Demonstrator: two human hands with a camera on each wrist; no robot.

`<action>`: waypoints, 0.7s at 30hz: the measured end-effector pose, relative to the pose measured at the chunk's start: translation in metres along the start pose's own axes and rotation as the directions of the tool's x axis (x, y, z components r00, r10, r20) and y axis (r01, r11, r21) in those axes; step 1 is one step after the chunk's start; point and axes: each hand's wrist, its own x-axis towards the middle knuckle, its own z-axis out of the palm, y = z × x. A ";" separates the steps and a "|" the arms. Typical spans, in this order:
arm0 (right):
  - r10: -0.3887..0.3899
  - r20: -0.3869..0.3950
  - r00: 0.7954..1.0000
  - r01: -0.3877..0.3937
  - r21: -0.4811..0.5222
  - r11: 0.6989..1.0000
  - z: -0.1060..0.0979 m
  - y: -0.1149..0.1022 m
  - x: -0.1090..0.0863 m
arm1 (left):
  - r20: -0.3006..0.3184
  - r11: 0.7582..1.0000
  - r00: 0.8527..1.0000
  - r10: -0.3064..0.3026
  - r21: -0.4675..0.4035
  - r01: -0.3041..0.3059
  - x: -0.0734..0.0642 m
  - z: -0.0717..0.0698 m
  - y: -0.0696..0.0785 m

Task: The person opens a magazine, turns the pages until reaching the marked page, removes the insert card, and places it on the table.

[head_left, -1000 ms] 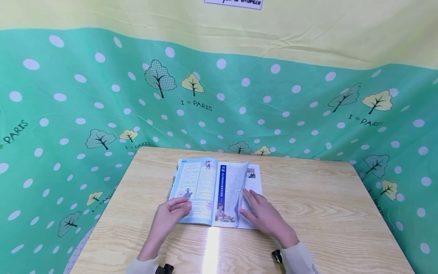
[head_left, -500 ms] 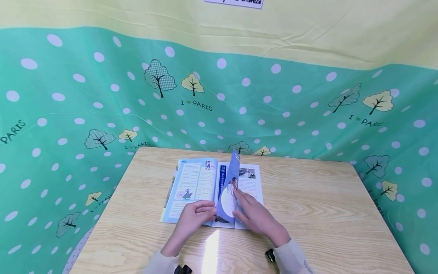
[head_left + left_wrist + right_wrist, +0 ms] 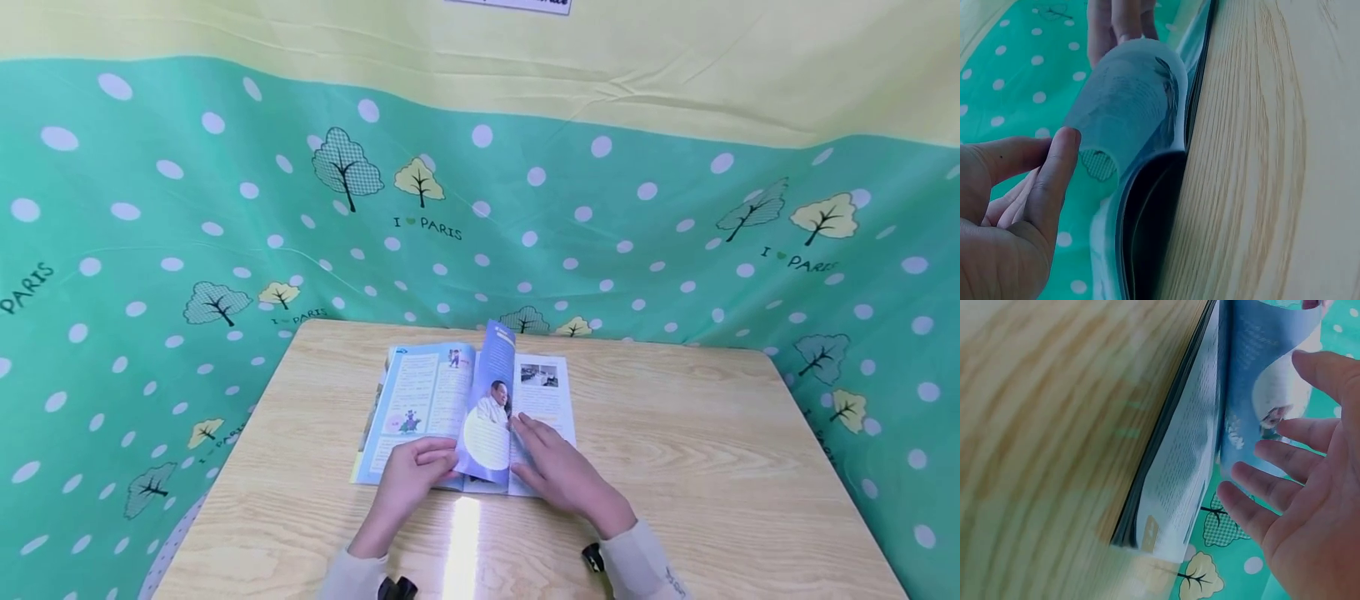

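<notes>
An open magazine (image 3: 423,387) lies on the wooden table in the head view, light blue on its left page. One purple-blue page (image 3: 491,446), printed with a person's photo and a white circle, stands raised and curved over the middle. Thumb and fingertips of my left hand (image 3: 411,475) pinch that page's lower left corner; the left wrist view shows the curled page (image 3: 1129,94) running up from the pinch. My right hand (image 3: 558,471) is over the right-hand page, its fingertips beside the raised page. In the right wrist view its fingers (image 3: 1291,459) are extended and spread.
The wooden table (image 3: 675,433) extends around the magazine, with a bright light streak in front of it. A green dotted cloth (image 3: 570,225) with tree prints hangs behind and at both sides of the table.
My left hand has moved right from the left page and taken the turning page's corner. The page has swung up and leftward. My right hand has moved slightly left.
</notes>
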 end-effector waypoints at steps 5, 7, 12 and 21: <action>0.020 0.015 1.000 -0.020 -0.018 1.000 -0.003 0.004 -0.007 | -0.091 1.000 0.996 -0.006 -0.006 0.006 -0.004 -0.016 0.000; 0.034 0.020 0.999 -0.034 -0.022 0.999 -0.004 0.007 -0.010 | -0.138 1.000 0.990 -0.020 -0.008 0.019 -0.007 -0.025 -0.001; 0.073 0.050 0.996 -0.072 -0.011 0.997 -0.004 0.013 -0.018 | -0.259 0.999 0.965 -0.038 0.023 0.046 -0.018 -0.052 -0.002; 0.141 0.099 0.985 -0.139 -0.027 0.990 -0.003 0.024 -0.026 | -0.343 0.990 0.938 -0.059 0.098 0.099 -0.029 -0.090 0.003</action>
